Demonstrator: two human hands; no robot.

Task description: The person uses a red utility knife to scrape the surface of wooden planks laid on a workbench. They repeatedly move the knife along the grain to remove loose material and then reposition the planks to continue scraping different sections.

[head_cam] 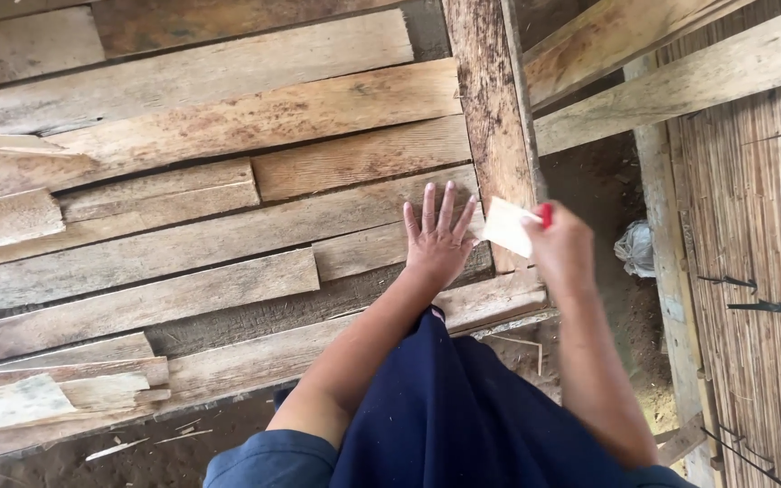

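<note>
Rough, weathered wood planks (201, 244); matt woven reed wall (761, 271); glossy red plastic handle (545, 214).

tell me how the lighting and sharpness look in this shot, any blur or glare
Head view: soft, even daylight, no hard shadows or glare; the planks are fairly sharp with clear grain; the left hand lies flat and crisp, while the right hand and its pale flat piece look slightly smeared; the reed wall at right is brightest.

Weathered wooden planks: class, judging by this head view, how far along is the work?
Done: the weathered wooden planks lie stacked. In hand: the left hand presses flat on a plank; the right hand holds a small pale wooden piece and a red-tipped tool against the upright post. Anything remaining isn't visible.
</note>
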